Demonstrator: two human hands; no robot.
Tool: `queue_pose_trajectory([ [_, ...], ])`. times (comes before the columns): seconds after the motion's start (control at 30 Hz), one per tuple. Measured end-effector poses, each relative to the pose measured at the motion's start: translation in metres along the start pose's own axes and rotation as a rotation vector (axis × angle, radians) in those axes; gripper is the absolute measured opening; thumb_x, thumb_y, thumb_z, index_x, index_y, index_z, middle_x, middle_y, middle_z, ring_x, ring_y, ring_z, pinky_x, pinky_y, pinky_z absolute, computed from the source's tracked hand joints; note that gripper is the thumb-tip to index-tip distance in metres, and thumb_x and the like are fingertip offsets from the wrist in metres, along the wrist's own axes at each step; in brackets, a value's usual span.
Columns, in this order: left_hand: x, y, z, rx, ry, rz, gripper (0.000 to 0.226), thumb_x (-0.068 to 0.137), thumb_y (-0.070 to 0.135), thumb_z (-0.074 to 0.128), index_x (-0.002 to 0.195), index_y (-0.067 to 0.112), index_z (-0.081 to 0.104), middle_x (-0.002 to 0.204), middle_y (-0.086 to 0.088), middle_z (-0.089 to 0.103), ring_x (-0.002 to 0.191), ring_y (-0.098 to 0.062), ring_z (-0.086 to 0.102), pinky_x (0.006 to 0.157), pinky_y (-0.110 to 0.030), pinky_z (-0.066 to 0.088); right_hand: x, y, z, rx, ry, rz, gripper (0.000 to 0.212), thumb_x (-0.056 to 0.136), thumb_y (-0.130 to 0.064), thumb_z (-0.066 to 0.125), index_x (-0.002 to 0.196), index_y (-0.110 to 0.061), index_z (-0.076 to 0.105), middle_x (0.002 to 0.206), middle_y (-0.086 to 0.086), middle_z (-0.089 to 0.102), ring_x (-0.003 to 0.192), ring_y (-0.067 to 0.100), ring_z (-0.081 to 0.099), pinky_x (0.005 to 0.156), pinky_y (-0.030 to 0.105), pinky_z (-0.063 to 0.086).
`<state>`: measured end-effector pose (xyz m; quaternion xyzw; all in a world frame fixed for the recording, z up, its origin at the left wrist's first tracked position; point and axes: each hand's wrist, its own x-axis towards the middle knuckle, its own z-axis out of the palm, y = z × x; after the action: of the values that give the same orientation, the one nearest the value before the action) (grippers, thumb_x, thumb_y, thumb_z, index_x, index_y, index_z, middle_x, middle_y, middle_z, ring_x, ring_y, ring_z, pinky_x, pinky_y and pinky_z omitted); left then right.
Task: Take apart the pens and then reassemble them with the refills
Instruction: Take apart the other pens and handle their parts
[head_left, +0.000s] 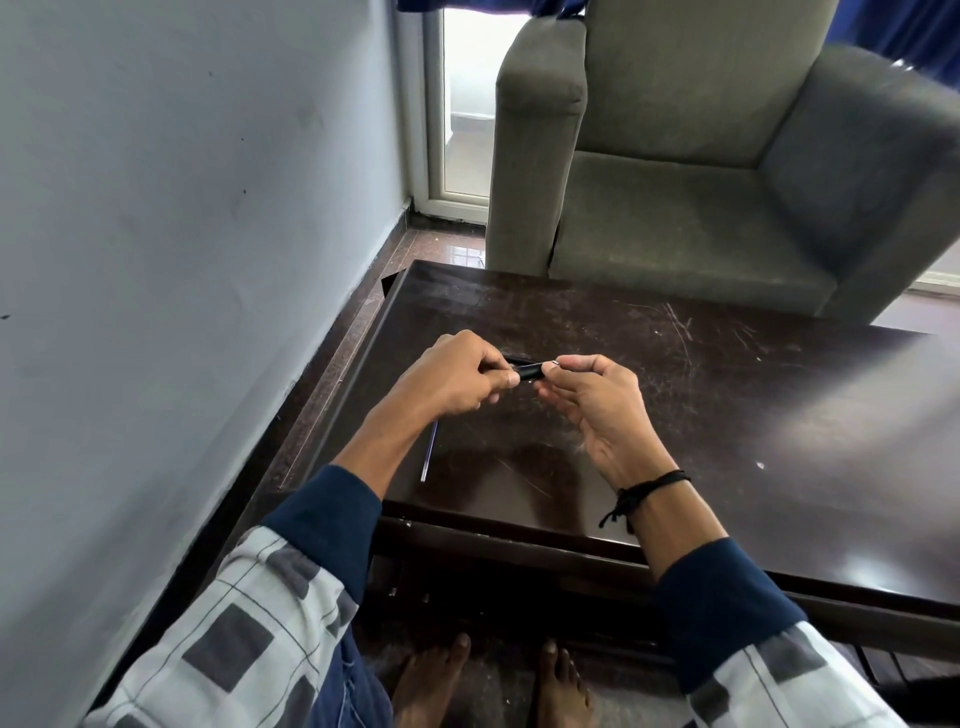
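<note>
GRIP: my left hand (457, 376) curls round the pen barrel (530, 372); my right hand (597, 400) pinches a small metal part (556, 362) at its open end | AXIS: barrel runs left-right between hands | REFILL: refill (430, 451) lies on table (675, 415), nearer my left hand.

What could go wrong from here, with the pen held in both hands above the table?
1. The small shiny piece pinched by the right hand at the end of the pen, which the left hand grips, could slip and be hard to spot on the dark table.
2. The refill lies close under the left forearm near the table's edge; an arm movement might knock it off.
</note>
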<state>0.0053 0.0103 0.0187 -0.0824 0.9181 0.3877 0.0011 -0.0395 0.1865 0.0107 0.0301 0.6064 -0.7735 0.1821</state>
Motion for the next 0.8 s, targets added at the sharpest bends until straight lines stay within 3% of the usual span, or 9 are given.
queue_pose_trajectory([
  [0.13,-0.0019,0.0041,-0.0036,-0.047,0.023,0.059,0.011,0.093,0.028,0.074,0.101,0.023,0.080,0.071,0.002,0.075,0.052,-0.003,0.060,0.057,-0.012,0.049,0.0001,-0.0077,-0.0037,0.015,-0.018,-0.025,0.016,0.086,0.007,0.072,0.094,-0.002,0.061,0.101,0.025,0.071,0.081,0.025,0.075,0.072,0.025,0.061],
  [0.43,-0.0012,0.0073,0.0032,-0.070,0.127,0.111,0.014,0.090,0.025,0.078,0.102,0.019,0.082,0.069,0.004,0.076,0.046,0.007,0.059,0.061,-0.015,0.046,-0.0019,-0.0081,-0.0031,0.051,0.007,-0.090,0.015,0.086,0.009,0.072,0.090,0.000,0.061,0.096,0.022,0.070,0.080,0.028,0.075,0.080,0.031,0.063],
  [0.8,-0.0021,0.0075,0.0053,-0.036,0.110,0.100,0.010,0.089,0.024,0.078,0.096,0.019,0.083,0.067,0.003,0.075,0.047,0.008,0.056,0.059,-0.018,0.040,-0.0064,-0.0036,-0.0004,0.007,0.073,-0.078,0.016,0.085,0.009,0.073,0.085,-0.002,0.061,0.094,0.023,0.072,0.085,0.033,0.076,0.079,0.030,0.062],
])
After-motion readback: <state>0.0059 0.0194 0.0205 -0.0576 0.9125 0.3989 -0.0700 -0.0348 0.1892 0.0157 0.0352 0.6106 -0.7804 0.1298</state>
